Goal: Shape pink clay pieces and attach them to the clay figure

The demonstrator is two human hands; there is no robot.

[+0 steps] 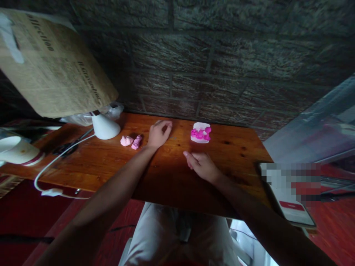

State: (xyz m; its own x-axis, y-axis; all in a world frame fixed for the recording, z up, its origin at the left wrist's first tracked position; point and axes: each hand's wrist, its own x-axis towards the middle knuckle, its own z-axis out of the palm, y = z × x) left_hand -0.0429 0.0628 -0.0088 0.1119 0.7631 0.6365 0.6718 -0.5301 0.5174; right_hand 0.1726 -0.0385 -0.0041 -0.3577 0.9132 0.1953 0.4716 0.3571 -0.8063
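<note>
My left hand (158, 133) rests on the wooden table (111, 162) near its far edge, fingers curled into a pinch; whether anything small is in it is too dim to see. Two pale pink clay lumps (131, 141) lie just left of that hand. My right hand (201, 165) lies nearer me in the table's middle, fingers curled loosely inward, with nothing visible in it. Beyond the right hand sits a white block with bright magenta shapes on top (200, 133), apart from both hands.
A white lamp base (104, 126) with a cable (52, 164) stands at the back left under a brown paper shade (52, 62). A tablet (291, 195) lies at the table's right edge. A brick wall (222, 66) closes the back.
</note>
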